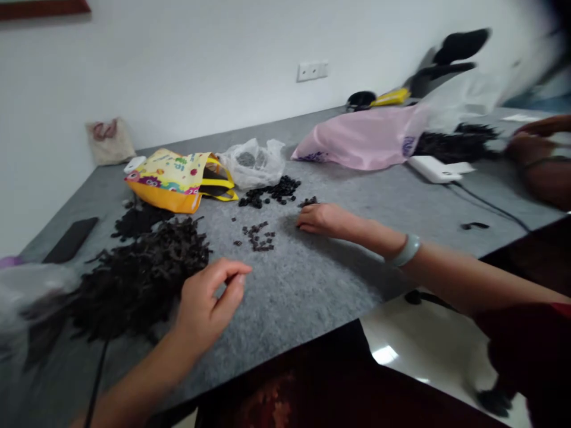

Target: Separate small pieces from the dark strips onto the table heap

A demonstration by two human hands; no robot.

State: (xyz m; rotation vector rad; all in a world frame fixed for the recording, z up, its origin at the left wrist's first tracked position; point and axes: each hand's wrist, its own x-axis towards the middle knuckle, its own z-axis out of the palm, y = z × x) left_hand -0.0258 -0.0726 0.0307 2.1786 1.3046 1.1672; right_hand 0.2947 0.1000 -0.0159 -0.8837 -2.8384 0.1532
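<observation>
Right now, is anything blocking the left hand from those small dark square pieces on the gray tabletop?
Nothing visible stands between the left hand and the small dark square pieces. The tangled black heap lies to the hand's left, and the right hand is off to the pieces' right.

Single head-worn camera, above and behind left hand (200, 303) and right hand (328, 220), facing forward and down. Left fingers (227, 267) nearer lens, lower left of centre; right fingers (307, 219) farther off. View reaching past fingers to wall (200, 71).
</observation>
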